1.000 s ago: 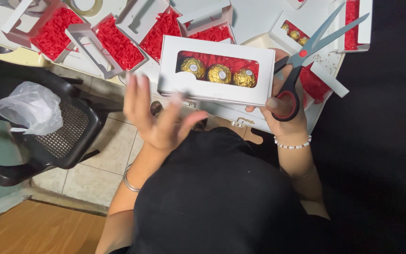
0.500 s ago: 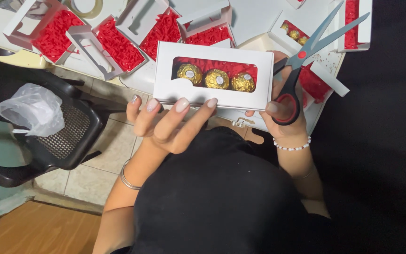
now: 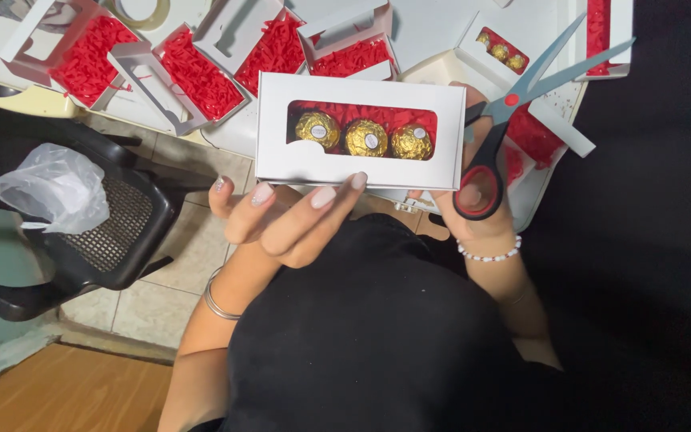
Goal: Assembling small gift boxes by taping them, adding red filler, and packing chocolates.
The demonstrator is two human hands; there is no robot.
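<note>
The left hand [image 3: 281, 220] steadies a white window box [image 3: 359, 132] from below, its fingers [image 3: 323, 197] spread and touching only the lower edge. The right hand [image 3: 473, 208] grips the box's other end while holding red-handled scissors [image 3: 513, 104], blades apart. With so light a hold the box could tip and spill its three gold-wrapped chocolates [image 3: 365, 138], or the blades could nick the card. Beyond lies a white bench [image 3: 433, 32] crowded with open boxes of red shredded paper [image 3: 193, 68]; a black chair [image 3: 113, 232] stands on tiled floor.

Matt card box [image 3: 345, 164]; glossy gold foil balls [image 3: 365, 138]
</note>
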